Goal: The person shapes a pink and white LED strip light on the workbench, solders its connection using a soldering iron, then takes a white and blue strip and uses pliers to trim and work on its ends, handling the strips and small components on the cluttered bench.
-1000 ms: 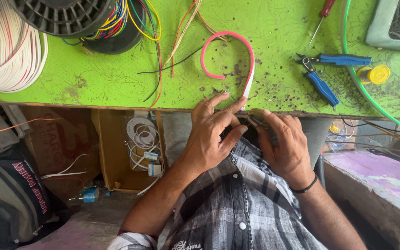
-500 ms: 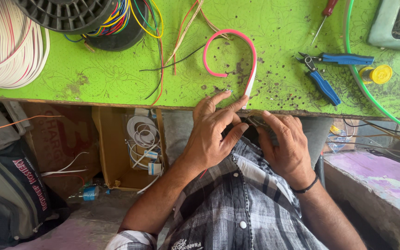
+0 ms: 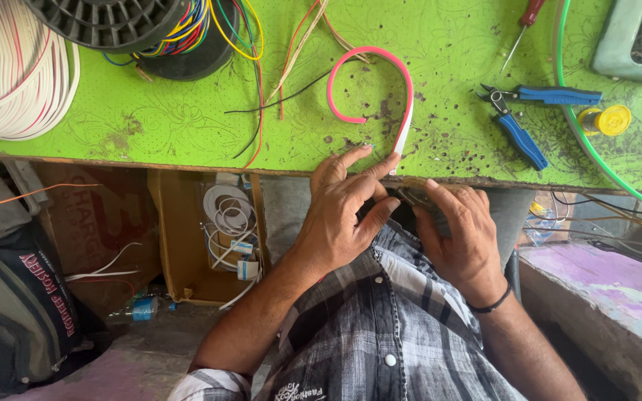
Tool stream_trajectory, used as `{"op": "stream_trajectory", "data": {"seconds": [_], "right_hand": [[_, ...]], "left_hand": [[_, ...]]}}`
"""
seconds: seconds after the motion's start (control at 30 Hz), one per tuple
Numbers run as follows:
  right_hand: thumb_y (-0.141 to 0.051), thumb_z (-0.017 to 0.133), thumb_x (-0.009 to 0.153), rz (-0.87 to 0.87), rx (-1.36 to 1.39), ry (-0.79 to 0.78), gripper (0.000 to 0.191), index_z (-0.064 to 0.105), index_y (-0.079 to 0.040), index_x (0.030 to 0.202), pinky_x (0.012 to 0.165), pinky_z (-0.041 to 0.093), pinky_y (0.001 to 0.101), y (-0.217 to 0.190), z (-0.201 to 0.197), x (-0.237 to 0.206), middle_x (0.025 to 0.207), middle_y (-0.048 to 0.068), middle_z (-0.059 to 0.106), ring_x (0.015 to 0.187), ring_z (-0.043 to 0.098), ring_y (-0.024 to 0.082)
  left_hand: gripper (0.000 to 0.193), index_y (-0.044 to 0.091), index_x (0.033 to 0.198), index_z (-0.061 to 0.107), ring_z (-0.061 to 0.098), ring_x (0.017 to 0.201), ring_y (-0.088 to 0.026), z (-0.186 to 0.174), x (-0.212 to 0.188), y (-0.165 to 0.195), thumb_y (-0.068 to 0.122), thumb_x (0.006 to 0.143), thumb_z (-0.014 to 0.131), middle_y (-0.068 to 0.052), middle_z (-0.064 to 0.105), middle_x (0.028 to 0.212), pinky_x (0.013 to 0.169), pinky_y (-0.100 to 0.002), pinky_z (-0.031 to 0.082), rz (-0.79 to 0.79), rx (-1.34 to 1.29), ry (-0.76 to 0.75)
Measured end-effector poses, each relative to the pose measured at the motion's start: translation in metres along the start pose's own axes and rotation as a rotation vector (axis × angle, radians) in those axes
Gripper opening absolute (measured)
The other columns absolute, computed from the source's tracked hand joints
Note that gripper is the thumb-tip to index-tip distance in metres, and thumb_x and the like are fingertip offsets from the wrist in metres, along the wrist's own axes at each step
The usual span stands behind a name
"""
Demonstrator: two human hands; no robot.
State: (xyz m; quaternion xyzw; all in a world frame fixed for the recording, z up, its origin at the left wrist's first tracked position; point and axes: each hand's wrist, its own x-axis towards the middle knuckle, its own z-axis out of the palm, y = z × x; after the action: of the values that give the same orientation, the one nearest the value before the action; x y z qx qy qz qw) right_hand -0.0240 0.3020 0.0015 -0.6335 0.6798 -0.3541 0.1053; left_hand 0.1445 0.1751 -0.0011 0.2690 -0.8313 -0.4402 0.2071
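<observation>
A pink flexible strip (image 3: 380,63) lies curved on the green tabletop (image 3: 187,126), its white end reaching the front edge. My left hand (image 3: 339,219) rests at that edge, fingertips pinched on the strip's white end. My right hand (image 3: 461,234), with a dark band at the wrist, curls just below the edge around a small dark object (image 3: 412,199) held between both hands. What that object is cannot be told.
Blue-handled pliers (image 3: 521,119), a red-handled screwdriver (image 3: 523,26), a yellow spool (image 3: 609,119) and a green hose (image 3: 585,141) lie at right. Loose coloured wires (image 3: 261,82), a black reel (image 3: 105,18) and a white cable coil (image 3: 16,82) sit at left. Boxes and a bag stand under the table.
Both hands stay at the table edge in almost the same pose. Only the view has shifted slightly.
</observation>
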Motion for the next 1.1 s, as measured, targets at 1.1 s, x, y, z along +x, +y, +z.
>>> {"op": "stream_trajectory", "data": {"seconds": [1.1], "right_hand": [[-0.004,0.075,0.100,0.580,-0.304,0.519,0.028,0.064,0.000,0.125,0.091,0.049,0.0394,0.079,-0.057,-0.026,0.117,0.014,0.066,0.105,0.061,0.027]], "left_hand": [[0.014,0.008,0.100,0.060,0.054,0.137,-0.033,0.017,0.000,-0.007,0.021,0.103,0.064,-0.008,0.072,0.137,0.118,-0.050,0.030,0.035,0.012,0.164]]}}
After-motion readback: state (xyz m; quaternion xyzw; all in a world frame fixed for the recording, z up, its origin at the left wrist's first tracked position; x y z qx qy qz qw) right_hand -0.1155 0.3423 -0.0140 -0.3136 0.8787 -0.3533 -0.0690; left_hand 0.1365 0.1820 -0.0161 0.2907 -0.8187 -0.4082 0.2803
